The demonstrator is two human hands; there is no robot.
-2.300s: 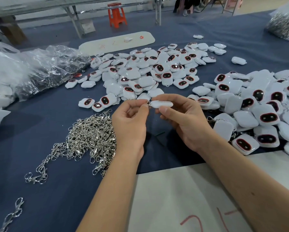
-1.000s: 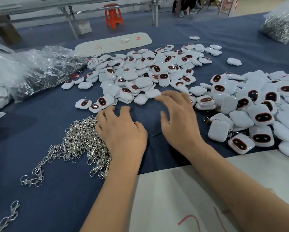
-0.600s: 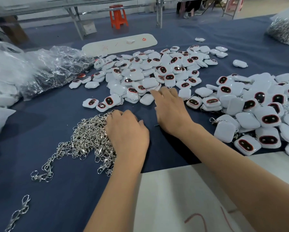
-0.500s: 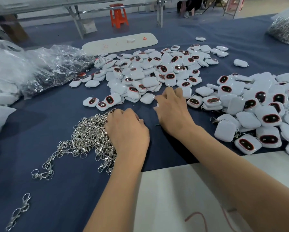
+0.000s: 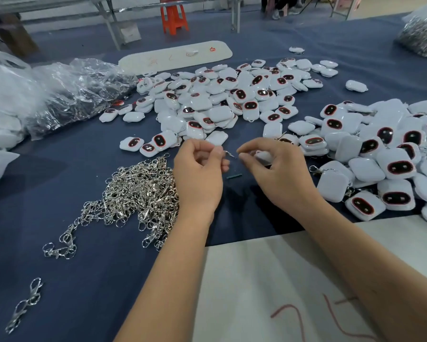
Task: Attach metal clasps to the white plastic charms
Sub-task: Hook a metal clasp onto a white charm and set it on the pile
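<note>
A dark blue cloth covers the worktop [image 5: 59, 280]. Behind it the floor [image 5: 207, 23] is also blue-grey. An orange plastic stool [image 5: 174, 14] stands there, beside grey metal table legs [image 5: 108, 23]. A small cardboard box [image 5: 130, 33] sits under that table. The light is soft and even.

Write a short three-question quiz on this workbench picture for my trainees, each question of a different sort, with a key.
1. True or false: the left hand pinches a metal clasp.
2. Multiple choice: the loose pile of clasps lies (A) left of the left hand, (B) right of the right hand, (C) on the white board.
3. Fill in: the right hand holds a white ____.

Key: 1 true; 2 A; 3 charm.
</note>
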